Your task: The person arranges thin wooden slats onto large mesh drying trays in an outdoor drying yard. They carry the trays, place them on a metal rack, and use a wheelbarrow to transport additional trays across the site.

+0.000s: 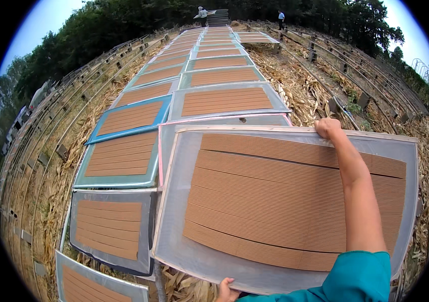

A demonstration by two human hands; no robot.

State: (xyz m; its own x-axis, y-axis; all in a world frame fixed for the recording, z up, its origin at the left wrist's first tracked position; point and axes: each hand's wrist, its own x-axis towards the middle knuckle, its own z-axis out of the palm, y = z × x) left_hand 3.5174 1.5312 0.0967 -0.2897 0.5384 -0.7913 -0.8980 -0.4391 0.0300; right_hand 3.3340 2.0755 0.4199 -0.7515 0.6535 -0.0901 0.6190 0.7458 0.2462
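Note:
A large pale-framed mesh drying screen [174,251] fills the lower right, tilted slightly. Brown, finely ribbed sheets [285,201] lie on it in long rows, with dark gaps between some of them. My right hand [328,128] is closed over the screen's far edge, its bare forearm crossing above the sheets from a teal sleeve [360,274]. At the near edge, my left hand [228,291] grips the frame with its thumb on top; the rest of that hand is cut off by the picture's lower border. A pink-edged screen [224,121] sits partly hidden just beyond.
Similar loaded screens run away in two rows, including a blue-framed one [161,108] and a dark-edged one [146,221] at left. Rails [320,75] on short posts flank them over dry corn husks [295,95]. Two people, one by a stack of screens [218,17], stand far off.

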